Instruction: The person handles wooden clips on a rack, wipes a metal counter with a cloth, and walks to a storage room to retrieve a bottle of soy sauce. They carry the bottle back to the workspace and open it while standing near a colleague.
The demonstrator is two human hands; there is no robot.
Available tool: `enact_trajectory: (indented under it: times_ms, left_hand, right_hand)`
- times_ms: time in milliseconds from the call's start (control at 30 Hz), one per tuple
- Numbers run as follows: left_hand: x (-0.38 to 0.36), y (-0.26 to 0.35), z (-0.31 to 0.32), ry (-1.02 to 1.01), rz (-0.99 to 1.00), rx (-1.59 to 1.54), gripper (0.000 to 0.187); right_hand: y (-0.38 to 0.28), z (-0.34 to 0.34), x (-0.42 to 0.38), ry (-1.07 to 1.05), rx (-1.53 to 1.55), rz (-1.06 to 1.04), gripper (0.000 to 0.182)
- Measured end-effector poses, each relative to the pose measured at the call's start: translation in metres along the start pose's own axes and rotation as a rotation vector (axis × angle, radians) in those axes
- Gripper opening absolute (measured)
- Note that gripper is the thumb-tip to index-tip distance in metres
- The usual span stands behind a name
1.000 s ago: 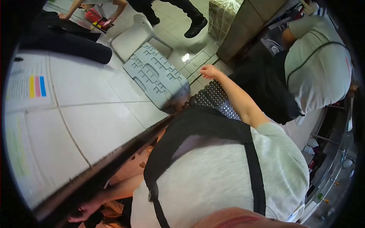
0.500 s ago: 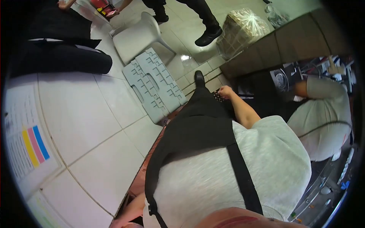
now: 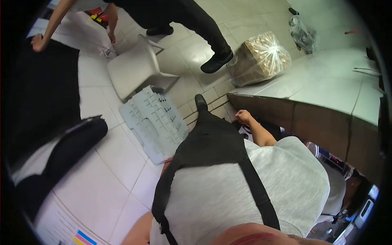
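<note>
I look down my own front: grey shirt (image 3: 228, 192), black apron (image 3: 212, 143), black shoe (image 3: 200, 101) on the pale tiled floor. My right hand (image 3: 243, 116) is curled into a fist by my hip, close to the brown side of a tiled counter (image 3: 326, 87); I see nothing in it. Of my left arm only a bit of forearm (image 3: 138, 233) shows at the bottom edge, and the hand itself is out of frame.
A grey plastic grid panel (image 3: 153, 122) lies on the floor left of my foot, beside a tipped white plastic chair (image 3: 136, 69). A plastic-wrapped bundle (image 3: 259, 57) stands at the counter's end. Another person in black trousers (image 3: 192, 20) bends over beyond. Someone's dark leg (image 3: 61, 157) crosses the left.
The view has swung right and the counter has come in. My right hand dropped from the perforated mat to my hip. My left hand left the frame. The grey-shirted co-worker slid off right.
</note>
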State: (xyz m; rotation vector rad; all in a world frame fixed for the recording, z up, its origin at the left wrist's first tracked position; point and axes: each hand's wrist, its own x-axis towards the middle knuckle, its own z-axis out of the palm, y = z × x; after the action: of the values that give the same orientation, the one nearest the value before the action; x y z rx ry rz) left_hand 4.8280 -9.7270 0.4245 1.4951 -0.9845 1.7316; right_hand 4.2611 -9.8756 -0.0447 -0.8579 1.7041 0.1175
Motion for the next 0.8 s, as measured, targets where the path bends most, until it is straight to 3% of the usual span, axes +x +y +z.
enact_trajectory:
  times_ms: [67, 133, 167, 200, 233, 300, 433, 600, 700, 800]
  left_hand:
    - [0.006, 0.041, 0.033, -0.009, -0.099, -0.142, 0.017]
    - [0.003, 0.103, 0.077, -0.024, -0.378, -0.560, 0.016]
    - [0.001, 0.161, 0.101, -0.484, 0.029, -0.064, 0.008]
    - [-0.020, 0.203, 0.136, -0.426, -0.279, -0.776, 0.021]
    - [-0.025, 0.251, 0.155, -0.599, -0.465, -0.847, 0.016]
    - [-0.035, 0.299, 0.195, -0.929, -0.113, -0.960, 0.030]
    - [-0.065, 0.380, 0.267, -0.937, 0.068, -1.174, 0.023]
    - [-0.065, 0.422, 0.349, -0.872, 0.172, -1.175, 0.020]
    - [-0.061, 0.437, 0.407, -0.754, 0.159, -1.139, 0.020]
    - [-0.054, 0.456, 0.456, -0.788, 0.136, -1.088, 0.021]
  right_hand:
    - [-0.023, -0.018, -0.004, 0.004, 0.102, 0.055, 0.009]
    - [-0.030, -0.034, 0.006, 0.011, 0.045, 0.030, 0.006]
    - [-0.031, -0.042, 0.016, 0.013, 0.042, 0.028, 0.006]
    - [-0.029, -0.049, 0.028, 0.008, 0.027, -0.028, 0.006]
    - [-0.027, -0.056, 0.039, 0.001, 0.015, -0.084, 0.005]
    - [-0.035, -0.075, 0.060, -0.078, 0.255, -0.114, 0.005]
    - [-0.126, -0.132, 0.025, 0.018, 0.265, -0.135, 0.010]
    - [-0.172, -0.181, 0.046, 0.034, 0.438, -0.258, 0.012]
    - [-0.191, -0.207, 0.057, 0.021, 0.581, -0.284, 0.013]
    - [-0.215, -0.231, 0.047, 0.139, 0.633, -0.255, 0.013]
